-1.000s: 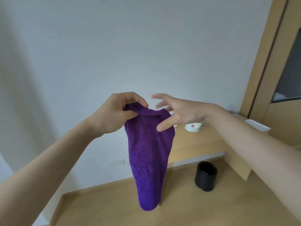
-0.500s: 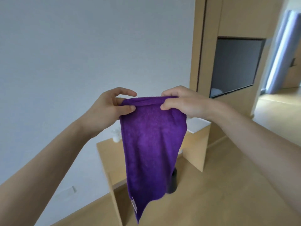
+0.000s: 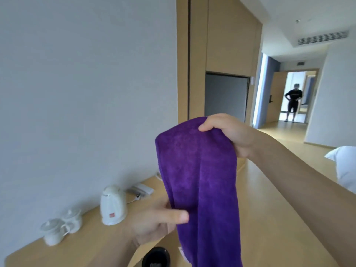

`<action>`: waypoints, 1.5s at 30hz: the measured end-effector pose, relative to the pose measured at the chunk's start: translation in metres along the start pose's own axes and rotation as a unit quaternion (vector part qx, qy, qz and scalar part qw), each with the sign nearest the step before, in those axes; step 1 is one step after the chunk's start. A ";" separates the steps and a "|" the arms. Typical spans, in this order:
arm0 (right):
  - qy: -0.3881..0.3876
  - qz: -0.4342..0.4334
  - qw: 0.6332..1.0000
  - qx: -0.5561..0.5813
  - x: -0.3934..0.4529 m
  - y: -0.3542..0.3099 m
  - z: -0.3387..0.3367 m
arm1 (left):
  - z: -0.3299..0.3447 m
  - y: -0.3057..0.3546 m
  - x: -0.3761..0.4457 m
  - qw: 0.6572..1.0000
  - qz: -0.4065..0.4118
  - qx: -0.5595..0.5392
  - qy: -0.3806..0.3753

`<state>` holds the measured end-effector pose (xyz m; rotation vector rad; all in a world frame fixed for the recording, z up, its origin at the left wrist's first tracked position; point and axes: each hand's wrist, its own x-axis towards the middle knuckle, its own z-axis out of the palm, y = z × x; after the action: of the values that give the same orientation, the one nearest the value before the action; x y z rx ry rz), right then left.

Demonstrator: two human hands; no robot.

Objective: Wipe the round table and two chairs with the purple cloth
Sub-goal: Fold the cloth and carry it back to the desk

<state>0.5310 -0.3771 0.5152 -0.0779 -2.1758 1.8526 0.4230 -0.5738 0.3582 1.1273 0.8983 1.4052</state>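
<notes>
- The right hand (image 3: 229, 134) is raised and pinches the top edge of the purple cloth (image 3: 200, 182), thumb on the near side.
- The cloth hangs down in a long fold, past the bottom of the frame.
- The left hand (image 3: 154, 220) is lower and grips the cloth's left edge partway down, thumb pressed across the front.
- A wooden desk (image 3: 86, 245) runs along the white wall, behind the hands.
- On it stand a white kettle (image 3: 113, 206), two lidded white cups (image 3: 59, 228) and a phone (image 3: 141, 189).
- A black bin (image 3: 156, 257) shows under the left wrist.
- A dark TV (image 3: 226, 97) sits in the wooden panel.
- A person (image 3: 292, 102) in black stands far off in the doorway.
- White bedding (image 3: 344, 162) is at the right edge.
</notes>
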 end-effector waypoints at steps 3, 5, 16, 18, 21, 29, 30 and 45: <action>0.044 0.051 0.996 0.055 0.023 0.038 -0.050 | -0.029 -0.005 0.051 0.995 -0.068 0.062 0.043; 0.097 0.054 0.982 0.154 0.032 0.074 -0.081 | -0.045 -0.005 0.086 0.989 -0.098 0.063 0.088; 0.130 0.186 0.952 0.208 0.061 0.264 -0.172 | -0.140 -0.018 0.282 0.973 -0.127 0.070 0.180; 0.167 0.180 0.950 0.195 0.087 0.264 -0.202 | -0.156 -0.020 0.312 0.968 -0.132 0.103 0.187; 0.169 0.177 0.962 0.119 0.120 0.258 -0.259 | -0.177 -0.015 0.358 0.958 -0.144 0.141 0.204; 0.194 0.183 0.948 -0.176 0.225 0.253 -0.405 | -0.210 -0.016 0.481 0.915 -0.098 0.223 0.322; 0.207 0.176 0.945 -0.184 0.235 0.257 -0.418 | -0.218 -0.018 0.497 0.905 -0.100 0.235 0.339; 0.062 0.123 0.943 -0.302 0.367 0.280 -0.523 | -0.336 0.010 0.643 0.796 -0.095 0.379 0.462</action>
<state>0.2695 0.2553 0.3791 -0.5953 -2.6497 1.1677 0.1101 0.0808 0.3770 0.7884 2.3730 1.4388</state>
